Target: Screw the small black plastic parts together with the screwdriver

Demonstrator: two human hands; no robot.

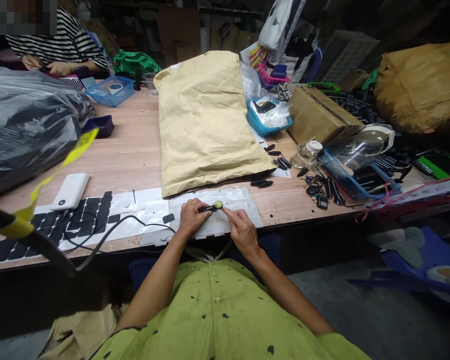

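Observation:
My left hand [191,216] is closed around a small black piece with a round green end [218,204], held just above the work sheet at the table's front edge. My right hand [243,233] has its fingers curled, with the tips at the right side of that green end. Whatever the right fingers pinch is too small to make out. Under both hands lies a pale grey sheet [252,207]. To the left, white backing paper carries black square stickers [93,212], and one loose black sticker [168,218] lies near my left wrist.
A large tan paper package [202,120] stands just beyond my hands. A white power bank [70,191] and black cable [127,218] lie left. Several black pieces [261,183], keys [315,187] and a blue basket [360,172] are right. Across the table sits a person in striped sleeves [75,37].

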